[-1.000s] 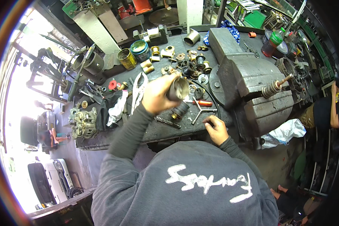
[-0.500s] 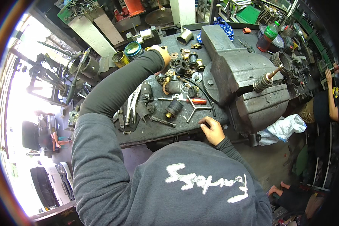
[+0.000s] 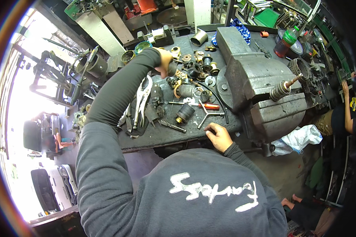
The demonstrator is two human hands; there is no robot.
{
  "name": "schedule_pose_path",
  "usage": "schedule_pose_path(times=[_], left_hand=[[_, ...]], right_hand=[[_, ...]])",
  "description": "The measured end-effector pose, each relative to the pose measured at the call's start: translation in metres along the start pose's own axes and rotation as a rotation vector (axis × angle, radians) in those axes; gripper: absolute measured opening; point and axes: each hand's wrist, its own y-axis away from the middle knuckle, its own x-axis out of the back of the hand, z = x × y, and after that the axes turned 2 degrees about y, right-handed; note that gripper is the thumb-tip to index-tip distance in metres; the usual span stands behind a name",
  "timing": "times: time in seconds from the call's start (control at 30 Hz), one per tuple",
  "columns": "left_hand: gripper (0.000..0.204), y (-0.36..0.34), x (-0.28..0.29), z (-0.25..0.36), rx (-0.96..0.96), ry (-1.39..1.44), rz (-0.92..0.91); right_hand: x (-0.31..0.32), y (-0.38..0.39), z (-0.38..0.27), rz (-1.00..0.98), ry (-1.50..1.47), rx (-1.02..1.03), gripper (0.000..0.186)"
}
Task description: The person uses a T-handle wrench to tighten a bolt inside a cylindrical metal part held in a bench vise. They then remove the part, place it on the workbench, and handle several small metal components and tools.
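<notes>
My left hand [image 3: 165, 62] reaches over the far left of the bench, thumb pointing down. Its fingers close on a dark cylindrical metal part [image 3: 172, 68]; the sleeve hides some of the grip. Just beyond it are an open round tin [image 3: 141, 47] and a pile of small motor parts [image 3: 194, 71]. At the bench's front edge my right hand [image 3: 220, 138] rests with thumb and forefinger apart, holding nothing. Nearest to it lies a three-armed Y-shaped wrench [image 3: 208, 114], with a red-handled screwdriver [image 3: 210, 106] behind. Locking pliers [image 3: 143, 100], a drill bit [image 3: 173, 126] and a black ribbed cylinder [image 3: 184, 113] lie between my hands.
A large bench vise [image 3: 261, 75] fills the right side, a worn spindle part [image 3: 281, 91] resting on its jaws. A bottle of red liquid [image 3: 285, 42] stands behind it. White sacking [image 3: 298, 140] hangs below the vise. Other people are at the right edge and outside at left.
My left hand has drawn back slightly to the left and nearer, and the dark cylindrical part now shows at its fingers. My right hand stays at the bench edge. The view has shifted slightly.
</notes>
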Motion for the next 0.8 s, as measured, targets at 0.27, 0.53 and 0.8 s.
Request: schedule_pose_path(times=[0.27,0.53,0.8], left_hand=[[0.087,0.014,-0.025,0.001,-0.059,0.308,0.131],[0.083,0.048,-0.142,0.034,-0.045,0.979,0.963],[0.072,0.104,-0.210,0.135,0.134,1.342,1.420]], right_hand=[[-0.002,0.000,0.003,-0.017,0.023,0.016,0.012],[0.006,0.004,0.010,0.004,-0.042,-0.059,0.012],[0.016,0.009,0.014,-0.074,-0.082,-0.082,0.012]])
